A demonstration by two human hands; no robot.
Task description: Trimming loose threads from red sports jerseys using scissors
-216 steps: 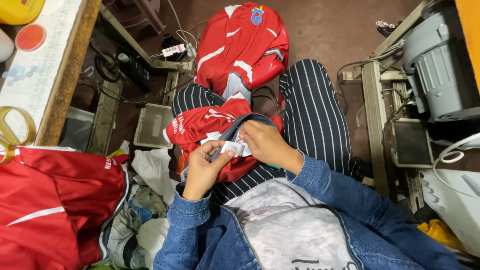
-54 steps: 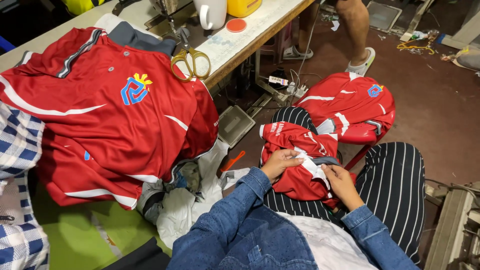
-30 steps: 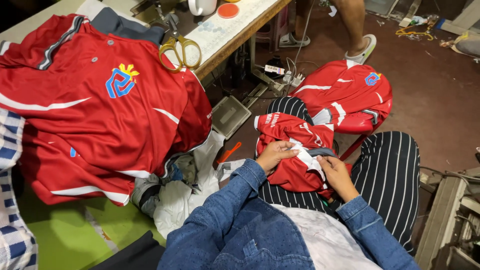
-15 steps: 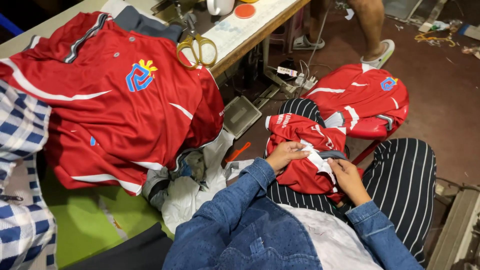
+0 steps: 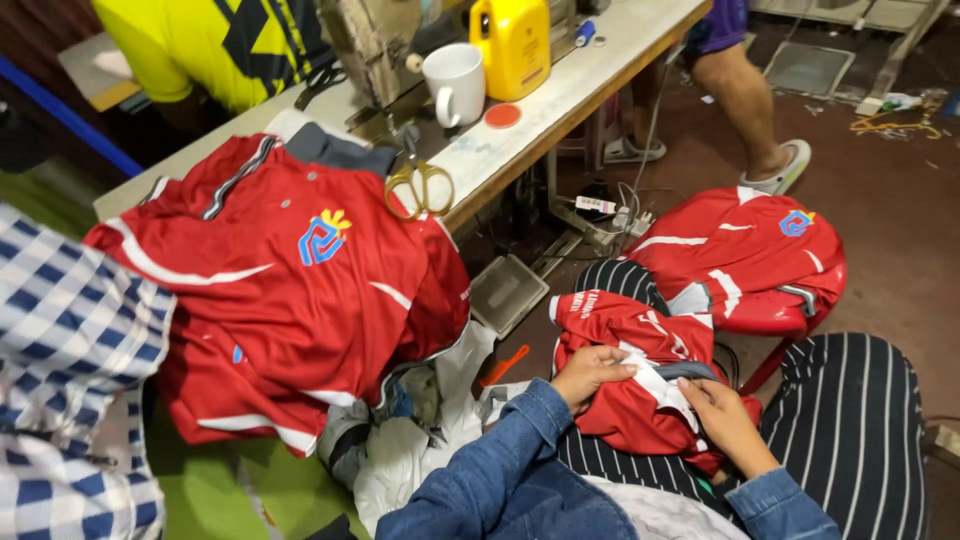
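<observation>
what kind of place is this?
Likely a garment sewing workshop: a sewing machine on the worktable, scissors, stacked red jerseys, and both hands working a red jersey on the lap.

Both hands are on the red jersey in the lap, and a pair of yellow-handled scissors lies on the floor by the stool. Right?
Not quite. The head view shows the scissors lying on the table edge, not on the floor. The rest holds: the left hand and right hand are both on the red jersey in the lap.
</observation>
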